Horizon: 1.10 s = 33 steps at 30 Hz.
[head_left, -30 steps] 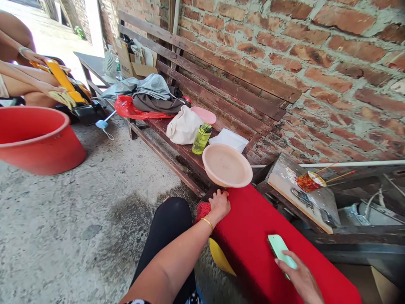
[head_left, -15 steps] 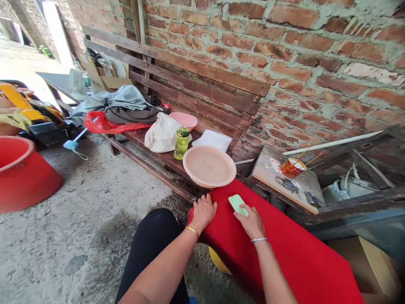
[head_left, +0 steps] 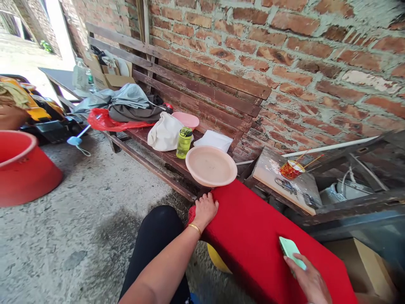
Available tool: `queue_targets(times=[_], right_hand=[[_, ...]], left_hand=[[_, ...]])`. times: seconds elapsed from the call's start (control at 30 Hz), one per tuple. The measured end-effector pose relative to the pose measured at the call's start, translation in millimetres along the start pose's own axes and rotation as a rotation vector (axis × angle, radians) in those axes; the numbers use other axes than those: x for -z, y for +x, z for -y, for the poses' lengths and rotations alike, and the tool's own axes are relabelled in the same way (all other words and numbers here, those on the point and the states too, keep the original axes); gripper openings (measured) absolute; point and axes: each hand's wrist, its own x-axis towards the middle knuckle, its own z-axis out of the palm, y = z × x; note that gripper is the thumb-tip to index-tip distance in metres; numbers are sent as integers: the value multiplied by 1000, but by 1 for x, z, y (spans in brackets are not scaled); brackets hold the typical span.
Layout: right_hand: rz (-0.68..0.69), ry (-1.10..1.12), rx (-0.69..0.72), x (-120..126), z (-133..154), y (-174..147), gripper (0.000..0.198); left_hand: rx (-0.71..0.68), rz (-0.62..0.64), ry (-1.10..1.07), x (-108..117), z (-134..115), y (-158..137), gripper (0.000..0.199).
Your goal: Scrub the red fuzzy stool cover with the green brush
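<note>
A red cloth (head_left: 253,228) lies stretched over a long, narrow surface in front of me. My left hand (head_left: 206,210) rests on its far left corner, the fingers laid over the cloth near the edge. In my right hand (head_left: 308,276) is a mint-green scrub brush (head_left: 292,252), flat and oblong, held against the cloth towards its near right part. The underside of the brush is mostly hidden. Just beyond the left hand stands a pale pink basin (head_left: 211,166) with cloudy liquid in it.
The wooden bench (head_left: 152,145) holds a green bottle (head_left: 184,142), a white cloth bag (head_left: 166,133) and a pink bowl (head_left: 186,120). To the right, a board (head_left: 268,177) carries a red paper cup (head_left: 291,169). A red tub (head_left: 28,177) stands on the left.
My right hand has slid the brush along the red cloth towards me and to the right. The left hand stays at the same corner.
</note>
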Motion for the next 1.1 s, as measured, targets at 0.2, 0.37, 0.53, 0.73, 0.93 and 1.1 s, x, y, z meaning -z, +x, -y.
queue_targets(times=[0.2,0.37,0.53,0.73,0.93,1.1], right_hand=[[86,91,178,-45,114,-9,50],[167,92,310,-75,185,-10,42],[176,67,195,-51,115,-18,52],[66,122,-172,-10,-32,-27,73],[-23,195,-26,-33,37,-28,66],[41,247,259,-74,142,-24,50]], left_hand=[[-9,-1,21,0,1,0,51],[-16,-2,31,-2,1,2,52],[-12,-10,18,-4,0,2,52],[-14,-12,-3,-4,0,1,53],[-18,-16,19,-5,2,1,53],[-28,-13,30,-8,4,4,51]])
